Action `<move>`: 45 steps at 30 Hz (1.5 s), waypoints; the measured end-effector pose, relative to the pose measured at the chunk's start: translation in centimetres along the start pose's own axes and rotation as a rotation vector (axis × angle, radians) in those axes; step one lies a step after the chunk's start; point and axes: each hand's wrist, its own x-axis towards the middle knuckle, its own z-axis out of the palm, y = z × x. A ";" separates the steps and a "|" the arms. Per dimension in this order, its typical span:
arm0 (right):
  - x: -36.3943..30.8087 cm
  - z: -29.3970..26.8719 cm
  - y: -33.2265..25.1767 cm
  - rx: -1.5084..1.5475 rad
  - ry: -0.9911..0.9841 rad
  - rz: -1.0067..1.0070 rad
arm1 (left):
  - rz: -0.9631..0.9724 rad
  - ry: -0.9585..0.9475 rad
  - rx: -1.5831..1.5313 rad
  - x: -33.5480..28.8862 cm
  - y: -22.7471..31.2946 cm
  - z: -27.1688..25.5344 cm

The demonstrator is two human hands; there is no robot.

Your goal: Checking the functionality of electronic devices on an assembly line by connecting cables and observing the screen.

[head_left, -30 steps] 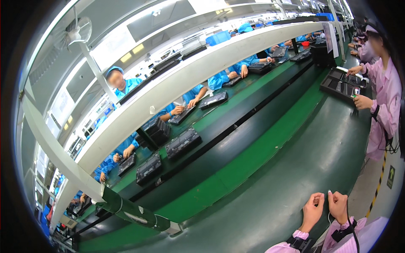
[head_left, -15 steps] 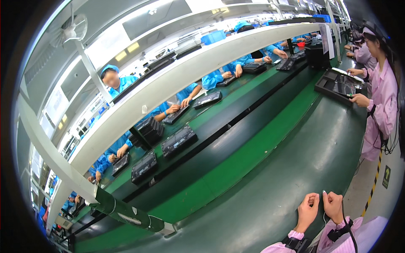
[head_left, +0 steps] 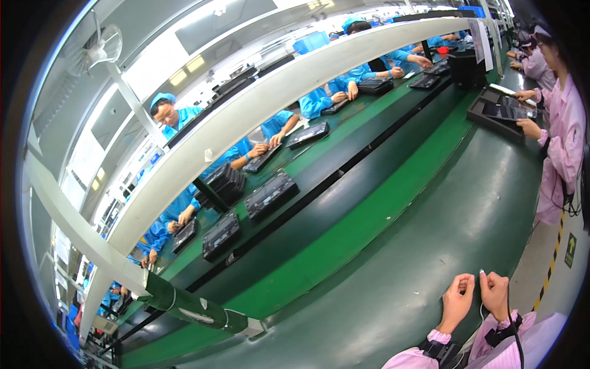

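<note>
My left hand (head_left: 456, 301) is closed, its fingers curled in above the green tabletop; whether anything is in them is hidden. Close beside it, my right hand (head_left: 495, 297) is closed too. A small pale tip (head_left: 482, 271) pokes up at the right hand's fingertips, too small to name. Between the two wrists hangs a thin white cable (head_left: 482, 312), and a black cable (head_left: 514, 332) runs down along my right forearm. Pink cuffs and black straps circle both wrists. A small gap separates the hands.
Across the bench (head_left: 369, 301), a green conveyor line carries black laptop-like units (head_left: 270, 195), with people in blue working there. A white overhead shelf (head_left: 246, 104) and a green-wrapped post (head_left: 190, 307) stand before it. At right, a person in pink handles a dark panel over a black tray (head_left: 491, 123).
The whole view has shifted slightly, so the bench and line sit farther right. Both of my hands stay closed and side by side, a little farther right in the picture.
</note>
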 end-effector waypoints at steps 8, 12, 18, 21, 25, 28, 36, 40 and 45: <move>0.0 -0.1 -0.2 -0.007 -0.037 0.004 | -0.002 0.007 -0.026 0.1 -0.2 -0.2; -0.1 0.0 0.2 -0.022 0.019 -0.030 | -0.014 0.000 0.007 -0.1 0.3 0.0; 0.1 0.1 -0.7 0.022 -0.033 -0.009 | -0.001 0.010 0.020 0.1 0.9 -0.6; 0.0 0.1 -0.4 0.018 -0.023 -0.025 | 0.019 0.022 0.020 0.1 0.7 -0.6; -0.3 -0.1 0.1 -0.027 0.028 -0.037 | -0.014 0.004 0.016 -0.3 0.1 -0.3; -0.5 0.1 -0.6 0.014 0.012 -0.021 | -0.030 -0.006 -0.006 -0.2 0.4 -0.3; -0.1 0.0 -0.2 -0.006 0.015 -0.044 | 0.016 0.020 -0.005 -0.1 0.4 -0.1; -0.2 -0.1 -0.8 0.030 0.002 0.002 | 0.001 0.007 0.008 -0.1 1.2 -0.4; -0.2 -0.1 -0.6 -0.002 -0.025 -0.026 | -0.007 0.016 0.013 0.0 0.2 -0.5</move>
